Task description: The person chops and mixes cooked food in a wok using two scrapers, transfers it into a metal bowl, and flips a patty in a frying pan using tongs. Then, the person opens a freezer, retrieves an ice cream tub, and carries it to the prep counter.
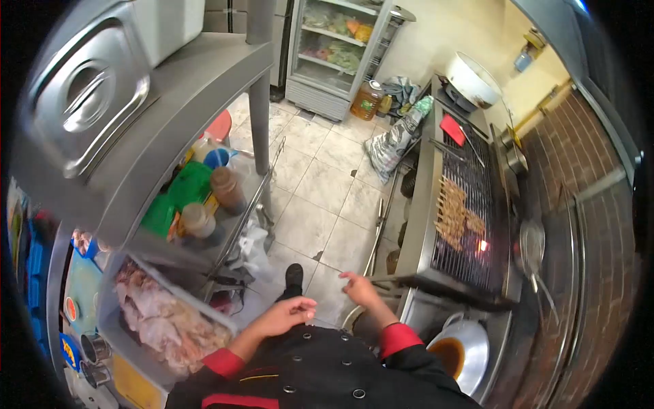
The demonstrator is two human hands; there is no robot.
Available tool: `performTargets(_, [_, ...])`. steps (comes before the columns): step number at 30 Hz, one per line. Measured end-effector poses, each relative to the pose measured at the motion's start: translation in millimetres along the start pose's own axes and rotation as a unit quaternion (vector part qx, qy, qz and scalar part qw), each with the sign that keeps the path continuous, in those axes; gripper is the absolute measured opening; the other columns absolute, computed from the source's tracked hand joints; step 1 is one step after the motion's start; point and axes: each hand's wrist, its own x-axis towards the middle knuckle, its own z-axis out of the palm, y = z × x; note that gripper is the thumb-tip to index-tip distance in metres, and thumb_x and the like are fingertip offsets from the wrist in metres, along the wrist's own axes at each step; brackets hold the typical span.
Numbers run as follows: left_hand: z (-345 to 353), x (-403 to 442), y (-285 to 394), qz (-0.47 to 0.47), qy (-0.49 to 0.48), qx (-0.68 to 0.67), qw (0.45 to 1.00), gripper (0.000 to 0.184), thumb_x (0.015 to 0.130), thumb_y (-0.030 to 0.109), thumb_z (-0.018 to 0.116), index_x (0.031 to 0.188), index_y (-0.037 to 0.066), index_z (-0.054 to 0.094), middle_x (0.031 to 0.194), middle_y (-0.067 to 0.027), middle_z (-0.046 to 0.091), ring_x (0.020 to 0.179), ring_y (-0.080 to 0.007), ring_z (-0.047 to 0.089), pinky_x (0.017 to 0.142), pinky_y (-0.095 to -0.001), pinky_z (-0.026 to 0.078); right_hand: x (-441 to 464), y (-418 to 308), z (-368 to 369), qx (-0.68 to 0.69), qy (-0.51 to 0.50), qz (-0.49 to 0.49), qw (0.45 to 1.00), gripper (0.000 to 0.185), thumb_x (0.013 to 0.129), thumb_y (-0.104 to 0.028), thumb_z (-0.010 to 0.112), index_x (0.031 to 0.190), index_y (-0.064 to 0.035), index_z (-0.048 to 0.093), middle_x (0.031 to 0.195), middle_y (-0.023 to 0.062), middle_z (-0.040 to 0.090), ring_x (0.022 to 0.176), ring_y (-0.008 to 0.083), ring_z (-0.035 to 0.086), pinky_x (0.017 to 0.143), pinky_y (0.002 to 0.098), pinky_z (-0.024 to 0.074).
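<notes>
My left hand [289,316] is in front of my black jacket, its fingers loosely bent and apart, with nothing seen in it. To its right, my right hand [361,290] hangs over the tiled floor with the index finger stretched out, also holding nothing visible. The grill [463,177] is the closest equipment to my right hand, with skewered meat [451,211] on its grate and a small flame at the near end. Below it, a metal pan [477,351] holds brown liquid. Left of my left hand stands a grey bin [218,315] full of raw chicken [163,317].
A steel shelf [225,61] overhangs the left side, with bottles and a green container [187,184] beneath. At the back stand a glass-door fridge [334,48] and an oil jug [366,100]. A foil-like sack [395,146] leans beside the grill. A white pot [472,78] sits beyond.
</notes>
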Motion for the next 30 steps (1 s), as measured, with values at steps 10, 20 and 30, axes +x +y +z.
performTargets(10, [-119.4,191.7,155.3,-0.018,0.149,-0.061,0.987,0.038,0.098,0.021,0.063,0.131,0.005,0.055,0.119,-0.0066,0.065,0.106,-0.0147,0.062,0.090,-0.0314,0.049,168.2,86.5,-104.9,0.172,-0.136,0.133,0.967,0.048,0.088,-0.017,0.067,0.134,-0.0092,0.058,0.084,0.0097,0.071,0.073,0.0178,0.069,0.057,0.0327,0.0515])
performTargets(20, [-180.6,372.4,243.1,-0.026,0.249,-0.080,0.965,0.038,0.099,0.026,0.063,0.130,0.006,0.056,0.119,-0.0057,0.066,0.105,-0.0147,0.063,0.086,-0.0297,0.049,419.3,83.9,-258.3,0.166,-0.236,0.072,0.955,0.046,0.090,-0.011,0.063,0.135,-0.0075,0.054,0.103,0.0121,0.071,0.088,0.0252,0.073,0.063,0.0343,0.0571])
performTargets(30, [-260.9,451.8,287.0,0.044,0.355,-0.222,0.907,0.037,0.099,0.024,0.062,0.129,0.006,0.055,0.118,-0.0090,0.065,0.104,-0.0185,0.064,0.087,-0.0318,0.052,642.3,-26.9,-401.7,0.071,-0.145,-0.065,0.985,0.037,0.086,-0.009,0.065,0.122,-0.0071,0.062,0.089,0.0092,0.071,0.072,0.0175,0.067,0.060,0.0315,0.0528])
